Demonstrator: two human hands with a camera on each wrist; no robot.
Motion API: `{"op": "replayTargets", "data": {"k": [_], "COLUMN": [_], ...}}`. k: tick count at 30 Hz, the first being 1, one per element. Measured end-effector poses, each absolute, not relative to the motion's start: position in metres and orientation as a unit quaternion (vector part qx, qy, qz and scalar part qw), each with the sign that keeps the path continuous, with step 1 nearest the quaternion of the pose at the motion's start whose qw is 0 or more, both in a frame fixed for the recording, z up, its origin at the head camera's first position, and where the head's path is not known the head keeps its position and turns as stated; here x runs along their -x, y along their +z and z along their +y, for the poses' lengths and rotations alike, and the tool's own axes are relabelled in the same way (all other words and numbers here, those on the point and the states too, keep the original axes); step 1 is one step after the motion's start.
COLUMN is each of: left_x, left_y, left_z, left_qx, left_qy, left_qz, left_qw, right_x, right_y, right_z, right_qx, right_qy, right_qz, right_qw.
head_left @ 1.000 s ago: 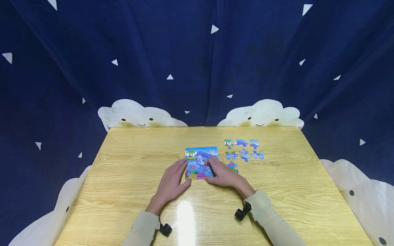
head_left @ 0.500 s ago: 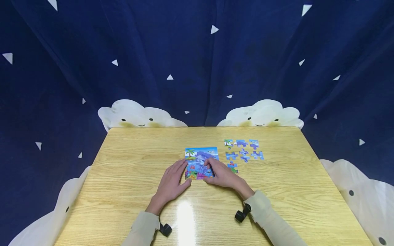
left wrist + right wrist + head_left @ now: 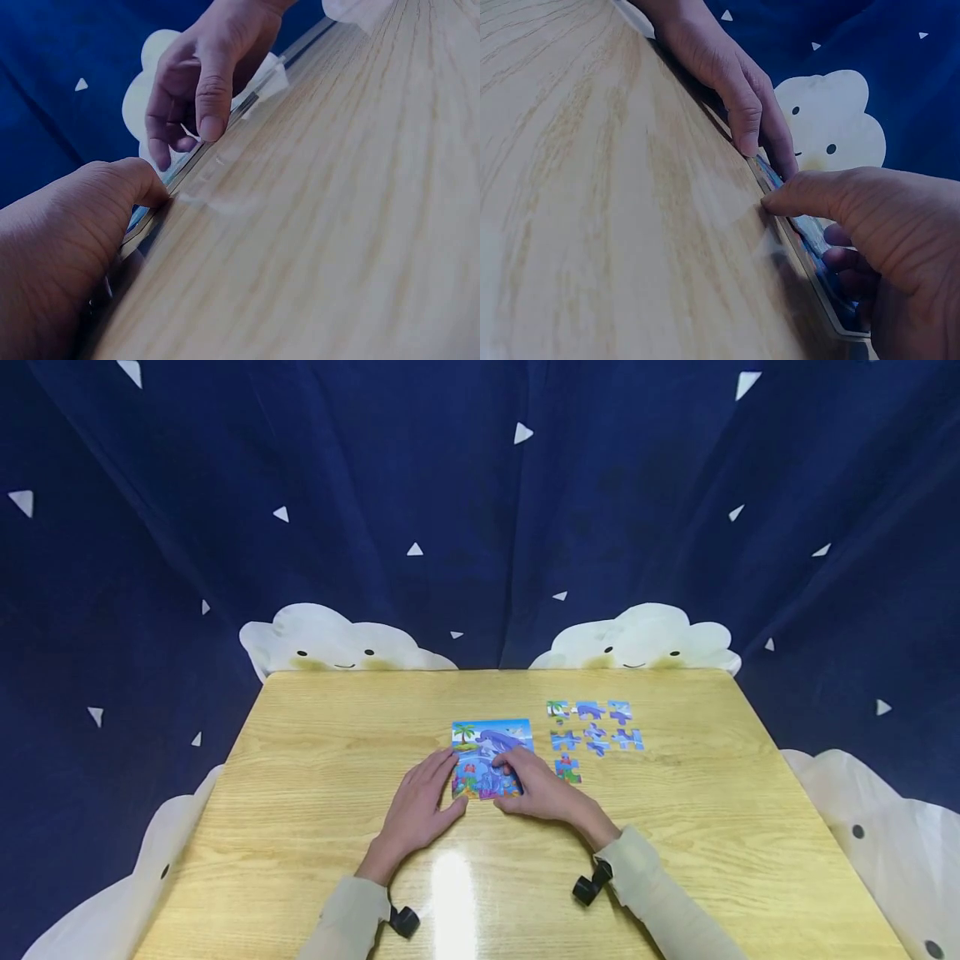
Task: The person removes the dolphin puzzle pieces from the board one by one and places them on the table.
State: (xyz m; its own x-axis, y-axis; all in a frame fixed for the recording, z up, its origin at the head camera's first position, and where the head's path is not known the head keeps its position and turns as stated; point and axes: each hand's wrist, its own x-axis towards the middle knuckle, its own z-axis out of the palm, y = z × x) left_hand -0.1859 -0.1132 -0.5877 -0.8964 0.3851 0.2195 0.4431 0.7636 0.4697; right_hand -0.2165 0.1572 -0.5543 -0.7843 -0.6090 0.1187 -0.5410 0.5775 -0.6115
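Note:
A jigsaw puzzle [image 3: 491, 743] of a dolphin, palm tree and sea life lies flat on the wooden table. Along its left edge rest the long, fairly straight fingers of my left hand [image 3: 420, 810], while the left thumb touches the near edge. My right hand [image 3: 543, 787] reaches over the puzzle's right side with bent fingers over the picture, hiding part of it. The right thumb [image 3: 791, 196] lies at the near edge in the right wrist view, apart from the fingertips. From the left wrist view, the right hand [image 3: 225, 56] shows no piece between thumb and fingers.
Right of the puzzle lie several loose jigsaw pieces, among them a dolphin piece [image 3: 589, 710] and a red and green piece [image 3: 567, 769], close beside the right hand. Behind the wooden table [image 3: 337, 718] hangs a dark blue curtain [image 3: 480, 510] with white clouds.
My right fingers have shifted slightly left across the puzzle and its thumb a little nearer the front. Colours now show near the lower right corner, where a dark patch showed. My left hand stays put.

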Motion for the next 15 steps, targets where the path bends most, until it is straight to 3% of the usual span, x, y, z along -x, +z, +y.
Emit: {"op": "replayTargets", "data": {"k": [15], "left_x": [0.1859], "left_y": [-0.5877], "left_z": [-0.1127], "left_qx": [0.221], "left_qy": [-0.266], "left_qz": [-0.937], "left_qw": [0.055], "right_x": [0.2134], "right_y": [-0.5573], "right_z": [0.1528], "right_qx": [0.321], "right_qy": [-0.317], "right_qz": [0.892], "right_qw": [0.032]}}
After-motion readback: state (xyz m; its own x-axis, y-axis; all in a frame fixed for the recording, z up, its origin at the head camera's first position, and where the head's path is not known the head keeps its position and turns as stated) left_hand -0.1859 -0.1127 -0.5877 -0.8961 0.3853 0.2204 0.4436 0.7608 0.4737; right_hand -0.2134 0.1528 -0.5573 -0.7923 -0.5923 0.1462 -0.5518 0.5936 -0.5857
